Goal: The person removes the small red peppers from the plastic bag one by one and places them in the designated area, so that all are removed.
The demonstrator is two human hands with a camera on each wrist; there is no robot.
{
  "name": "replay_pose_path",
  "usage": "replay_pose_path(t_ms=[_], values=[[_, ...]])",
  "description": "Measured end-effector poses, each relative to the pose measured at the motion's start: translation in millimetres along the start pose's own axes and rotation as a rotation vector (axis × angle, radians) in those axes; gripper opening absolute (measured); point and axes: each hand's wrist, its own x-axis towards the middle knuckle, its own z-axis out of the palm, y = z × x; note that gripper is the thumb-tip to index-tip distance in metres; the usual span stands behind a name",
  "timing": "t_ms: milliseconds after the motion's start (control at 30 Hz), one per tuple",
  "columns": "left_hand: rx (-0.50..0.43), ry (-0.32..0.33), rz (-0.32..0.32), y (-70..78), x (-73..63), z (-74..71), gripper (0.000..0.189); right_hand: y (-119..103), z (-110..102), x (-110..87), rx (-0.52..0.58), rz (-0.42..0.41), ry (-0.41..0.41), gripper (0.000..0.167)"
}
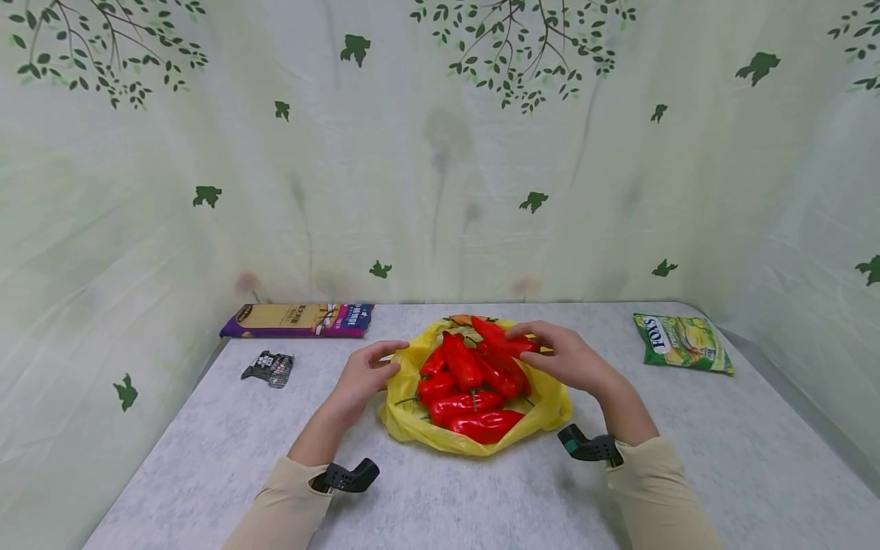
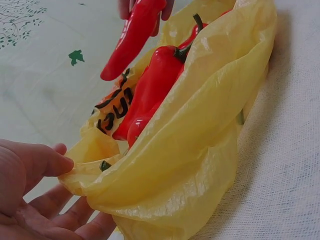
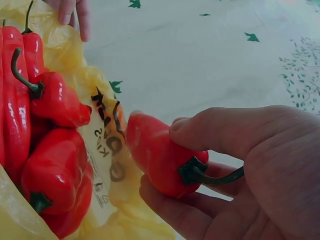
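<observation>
A yellow plastic bag (image 1: 553,409) stands open at the table's middle, with several long red peppers (image 1: 462,365) inside. Between the thumb and fingers of my right hand (image 1: 569,359) is one red pepper (image 3: 160,155), held above the bag's far right part. Its green stem points back toward the palm in the right wrist view, and its tip slants down in the left wrist view. My left hand (image 1: 363,380) pinches the bag's left rim, thumb on top and the other fingers partly hidden under the plastic. Lower peppers are covered by those on top.
At the back left lies a purple and gold packet (image 1: 296,321), with a small black packet (image 1: 270,368) nearer. A green and yellow FOX'S bag (image 1: 684,344) lies at the back right. A leaf-printed curtain (image 1: 440,191) hangs behind the table.
</observation>
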Motion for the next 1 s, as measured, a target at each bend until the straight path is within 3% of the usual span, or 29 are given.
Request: replay_pose_path(t_ms=[500,733,1000], values=[[-0.013,-0.009,-0.015,0.9,-0.1,0.1,0.042,11.7,-19.5,-3.4,0.095,0.043,0.210,0.040],[-0.013,-0.010,-0.012,0.0,0.3,-1.3,0.041,21.2,-23.0,-3.7,0.114,0.129,0.289,0.042],[-0.003,-0.023,-0.015,-0.5,0.5,-2.9,0.042,39.8,-20.9,1.2,0.138,0.253,0.311,0.047]])
